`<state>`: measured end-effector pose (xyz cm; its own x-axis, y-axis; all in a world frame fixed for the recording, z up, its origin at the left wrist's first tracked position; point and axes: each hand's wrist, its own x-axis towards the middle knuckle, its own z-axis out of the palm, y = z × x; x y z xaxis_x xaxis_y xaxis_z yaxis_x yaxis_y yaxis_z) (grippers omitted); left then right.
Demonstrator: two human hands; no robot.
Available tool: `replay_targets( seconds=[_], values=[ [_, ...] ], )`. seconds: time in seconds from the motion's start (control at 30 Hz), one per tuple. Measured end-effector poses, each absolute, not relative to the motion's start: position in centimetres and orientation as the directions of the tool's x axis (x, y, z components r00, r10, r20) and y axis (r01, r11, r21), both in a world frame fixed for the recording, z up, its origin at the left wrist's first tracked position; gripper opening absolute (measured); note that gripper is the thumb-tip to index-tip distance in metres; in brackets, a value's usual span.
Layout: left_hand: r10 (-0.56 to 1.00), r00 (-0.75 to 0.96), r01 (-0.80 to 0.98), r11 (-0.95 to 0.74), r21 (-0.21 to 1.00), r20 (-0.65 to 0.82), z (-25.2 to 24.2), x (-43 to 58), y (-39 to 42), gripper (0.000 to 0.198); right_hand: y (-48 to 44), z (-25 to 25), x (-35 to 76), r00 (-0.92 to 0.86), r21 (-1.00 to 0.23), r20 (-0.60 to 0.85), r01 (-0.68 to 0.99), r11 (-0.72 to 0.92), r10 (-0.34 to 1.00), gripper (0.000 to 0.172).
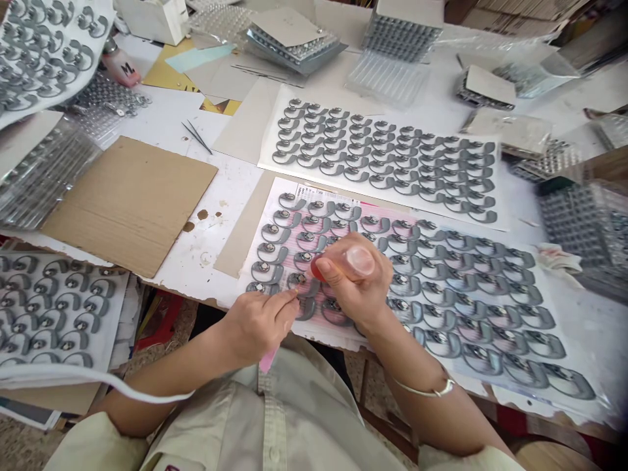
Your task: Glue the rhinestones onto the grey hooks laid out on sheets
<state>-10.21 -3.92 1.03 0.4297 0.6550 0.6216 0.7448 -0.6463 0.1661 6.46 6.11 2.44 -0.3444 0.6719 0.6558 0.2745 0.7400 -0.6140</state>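
My right hand (360, 281) is wrapped round a small squeeze bottle (360, 259) of translucent plastic, its reddish end pointing left and down over a sheet of grey curved pieces. My left hand (262, 324) is closed in a pinch beside it, fingertips close to a piece in the near left rows. A pink strip (269, 360) pokes out below that hand; its other end is hidden by the fingers. Rows of grey curved pieces (441, 343), each with a shiny metal setting, cover the near sheet (564, 340). Both hands partly hide the rows.
Behind lies a second white sheet (267, 147) with similar rows. Tweezers (197, 137) and a brown cardboard square (130, 203) lie left. Filled sheets (53, 307) sit at the lower left. A pink bottle (120, 64) and clear bead trays (392, 72) stand further back.
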Motion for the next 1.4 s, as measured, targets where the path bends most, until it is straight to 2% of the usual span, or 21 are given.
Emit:
replay_targets(
  seconds=[0.17, 0.67, 0.97, 1.17, 1.4],
  values=[
    [0.654, 0.414, 0.744, -0.644, 0.179, 0.633, 0.82, -10.09, -3.90, 0.018, 6.24, 2.63, 6.68, -0.306, -0.620, 0.670, 0.272, 0.736, 0.677, 0.016],
    [0.661, 0.425, 0.749, -0.641, 0.170, 0.619, 0.69, -10.18, -3.94, 0.021, 6.21, 1.83, 6.88, -0.316, -0.655, 0.599, 0.335, 0.677, 0.736, 0.017],
    [0.665, 0.420, 0.749, -0.638, 0.178, 0.618, 0.29, -10.18, -4.11, 0.017, 6.04, 2.28, 6.60, -0.341, -0.621, 0.617, 0.341, 0.705, 0.709, 0.019],
    [0.670, 0.436, 0.749, -0.640, 0.170, 0.600, 0.16, -10.31, -4.20, 0.022, 6.01, 2.11, 6.69, -0.339, -0.612, 0.614, 0.367, 0.701, 0.713, 0.019],
    [0.674, 0.418, 0.750, -0.634, 0.187, 0.610, 0.29, -10.30, -4.07, 0.018, 5.89, 2.31, 6.67, -0.339, -0.619, 0.629, 0.326, 0.715, 0.699, 0.018]
  ],
)
